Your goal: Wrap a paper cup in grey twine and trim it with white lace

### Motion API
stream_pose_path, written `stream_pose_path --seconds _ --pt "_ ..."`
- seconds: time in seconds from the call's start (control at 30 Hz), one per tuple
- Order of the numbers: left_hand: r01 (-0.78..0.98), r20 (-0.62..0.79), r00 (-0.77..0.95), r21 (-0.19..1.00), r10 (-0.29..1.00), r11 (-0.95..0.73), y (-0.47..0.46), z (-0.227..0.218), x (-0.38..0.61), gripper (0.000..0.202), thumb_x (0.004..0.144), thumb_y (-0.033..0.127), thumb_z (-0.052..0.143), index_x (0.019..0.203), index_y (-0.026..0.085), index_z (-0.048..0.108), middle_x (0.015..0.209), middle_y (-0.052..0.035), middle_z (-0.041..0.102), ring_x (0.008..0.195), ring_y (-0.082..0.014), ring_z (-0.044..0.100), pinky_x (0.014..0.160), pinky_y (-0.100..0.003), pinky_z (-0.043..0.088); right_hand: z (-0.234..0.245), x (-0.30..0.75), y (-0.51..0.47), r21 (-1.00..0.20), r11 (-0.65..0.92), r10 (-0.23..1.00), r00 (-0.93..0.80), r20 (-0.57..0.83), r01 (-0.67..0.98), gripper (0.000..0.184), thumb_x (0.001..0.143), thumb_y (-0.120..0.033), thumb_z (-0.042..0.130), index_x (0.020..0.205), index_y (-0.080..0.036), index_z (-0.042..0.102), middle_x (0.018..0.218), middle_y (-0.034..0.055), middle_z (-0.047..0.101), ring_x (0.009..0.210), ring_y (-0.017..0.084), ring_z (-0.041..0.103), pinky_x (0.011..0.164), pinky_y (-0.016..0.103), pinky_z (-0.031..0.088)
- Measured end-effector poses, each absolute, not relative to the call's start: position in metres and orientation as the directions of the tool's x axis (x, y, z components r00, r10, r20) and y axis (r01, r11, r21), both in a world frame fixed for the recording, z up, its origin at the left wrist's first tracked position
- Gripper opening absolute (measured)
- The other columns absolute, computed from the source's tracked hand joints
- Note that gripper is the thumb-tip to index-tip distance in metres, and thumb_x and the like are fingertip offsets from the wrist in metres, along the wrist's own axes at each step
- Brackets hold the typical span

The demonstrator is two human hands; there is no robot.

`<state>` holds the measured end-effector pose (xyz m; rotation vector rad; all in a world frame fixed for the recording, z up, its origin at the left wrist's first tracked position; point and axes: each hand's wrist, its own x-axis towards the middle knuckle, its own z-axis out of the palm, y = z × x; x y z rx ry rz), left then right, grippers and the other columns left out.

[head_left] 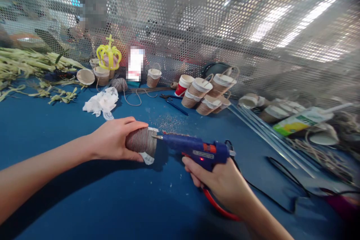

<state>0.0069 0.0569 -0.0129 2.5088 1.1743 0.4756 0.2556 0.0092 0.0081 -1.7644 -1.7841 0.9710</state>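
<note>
My left hand [115, 138] wraps round a small cup [142, 140] wound with grey-brown twine, which lies on its side above the blue table. White paper sticks out at the cup's right end, above and below. In my right hand [216, 176] is a blue glue gun [194, 148] with a small red light glowing on its side. The gun's metal nozzle [158, 136] points left and meets the twine near the cup's right end. A clear glue stick [232, 153] juts from the back of the gun.
Crumpled white paper [101, 102] and a ball of grey twine [119, 84] lie beyond my left hand. Blue-handled pliers [171, 96], a pen [177, 108] and stacked twine-wrapped cups [206, 95] are further back. Clear glue sticks [270, 138] and a black cord [275, 198] lie right.
</note>
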Motion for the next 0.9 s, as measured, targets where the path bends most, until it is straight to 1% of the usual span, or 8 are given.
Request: stream_pose_path --seconds 0.13,0.2,0.37,0.47,0.53,0.7,0.8,0.9 --pt "0.653 0.151 0.589 0.490 0.794 -0.578 0.057 -0.010 0.007 0.073 0.060 0.054 0.066 0.121 0.019 0.047 0.107 -0.0095 0.058 0.092 -0.0247 0.058 0.079 -0.034 0.044 0.007 0.258 0.006 -0.731 -0.045 0.986 -0.089 -0.143 0.681 0.037 0.072 -0.045 0.056 0.045 -0.020 0.054 0.042 0.0006 0.055 0.041 0.012 0.052 0.047 0.025 0.045" --pt "0.635 0.160 0.586 0.518 0.794 -0.573 0.058 -0.010 0.006 0.073 0.060 0.054 0.067 0.120 0.019 0.048 0.106 -0.0082 0.059 0.092 -0.0237 0.058 0.080 -0.034 0.044 0.007 0.258 0.005 -0.732 -0.038 0.984 -0.101 -0.145 0.681 0.035 0.072 -0.044 0.056 0.046 -0.020 0.055 0.041 0.0000 0.054 0.039 0.012 0.050 0.045 0.025 0.044" --pt "0.622 0.143 0.556 0.581 0.819 -0.525 0.059 -0.008 0.006 0.069 0.058 0.053 0.068 0.116 0.020 0.051 0.108 -0.0058 0.061 0.096 -0.0226 0.057 0.083 -0.032 0.043 0.009 0.255 0.003 -0.719 -0.042 0.979 -0.115 -0.169 0.694 0.037 0.070 -0.044 0.058 0.042 -0.021 0.052 0.040 0.0009 0.055 0.040 0.013 0.052 0.047 0.026 0.046" --pt "0.623 0.101 0.535 0.623 0.839 -0.472 0.059 -0.006 0.006 0.064 0.059 0.050 0.069 0.114 0.021 0.053 0.108 -0.0041 0.061 0.095 -0.0220 0.058 0.081 -0.031 0.044 0.009 0.253 0.000 -0.738 -0.052 0.985 -0.088 -0.149 0.673 0.031 0.070 -0.042 0.058 0.048 -0.020 0.056 0.040 -0.0002 0.054 0.039 0.012 0.051 0.046 0.025 0.045" --pt "0.625 0.065 0.521 0.649 0.851 -0.432 0.060 -0.005 0.006 0.063 0.059 0.049 0.068 0.114 0.021 0.053 0.106 -0.0033 0.062 0.092 -0.0215 0.059 0.078 -0.030 0.045 0.008 0.253 -0.002 -0.745 -0.063 0.989 -0.058 -0.136 0.664 0.031 0.070 -0.042 0.058 0.048 -0.020 0.055 0.040 -0.0003 0.054 0.039 0.012 0.050 0.045 0.024 0.045" --pt "0.632 -0.017 0.490 0.695 0.871 -0.342 0.060 -0.004 0.005 0.063 0.060 0.049 0.067 0.114 0.020 0.052 0.102 -0.0032 0.063 0.086 -0.0206 0.060 0.072 -0.028 0.046 -0.001 0.258 0.001 -0.759 -0.096 0.984 -0.052 -0.168 0.643 0.033 0.065 -0.046 0.061 0.047 -0.020 0.052 0.036 -0.0007 0.053 0.035 0.011 0.049 0.041 0.023 0.044" --pt "0.622 -0.009 0.503 0.698 0.864 -0.355 0.060 -0.004 0.005 0.064 0.061 0.050 0.067 0.115 0.019 0.052 0.103 -0.0035 0.063 0.087 -0.0203 0.060 0.073 -0.028 0.046 -0.002 0.259 0.001 -0.753 -0.081 0.991 -0.030 -0.132 0.654 0.032 0.066 -0.046 0.060 0.050 -0.019 0.054 0.038 -0.0009 0.054 0.036 0.011 0.050 0.041 0.022 0.044" --pt "0.631 0.079 0.523 0.634 0.849 -0.447 0.058 -0.005 0.006 0.065 0.059 0.050 0.068 0.115 0.019 0.052 0.107 -0.0051 0.062 0.092 -0.0221 0.058 0.079 -0.031 0.044 -0.004 0.259 0.000 -0.745 -0.067 0.995 -0.008 -0.097 0.664 0.032 0.066 -0.046 0.059 0.050 -0.019 0.054 0.038 -0.0015 0.053 0.036 0.011 0.050 0.041 0.023 0.044"
